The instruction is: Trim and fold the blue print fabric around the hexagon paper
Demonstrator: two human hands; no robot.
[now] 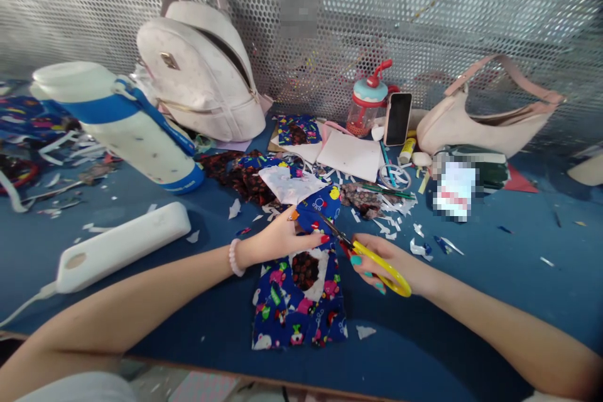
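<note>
Yellow-handled scissors (384,267) are in the right hand (389,264), fingers closed round the grips and blades slanting toward 11 o'clock, tips over the blue printed cloth (319,208). Left hand (277,240) has that cloth pinched between thumb and fingers, pretty much mid-table. Taking the hands as the clock's centre, a blue patterned panel (299,320) with a dark patch lies flat at 6, partly under the left hand; can't tell if it's joined to the held bit. Just past the hands at 12 there's a white scrap of fabric (294,185), with paper sheets (351,154) farther out. Red-lidded cup (365,113) and upright phone (398,119) are around 1, pale handbag (490,119) at 2, lit phone (455,195) near 3. Over on the other side: white bar with a cable (125,248) at 9, big bottle (136,138) at 10, backpack (202,81) at 11, all on the blue table (471,339).
</note>
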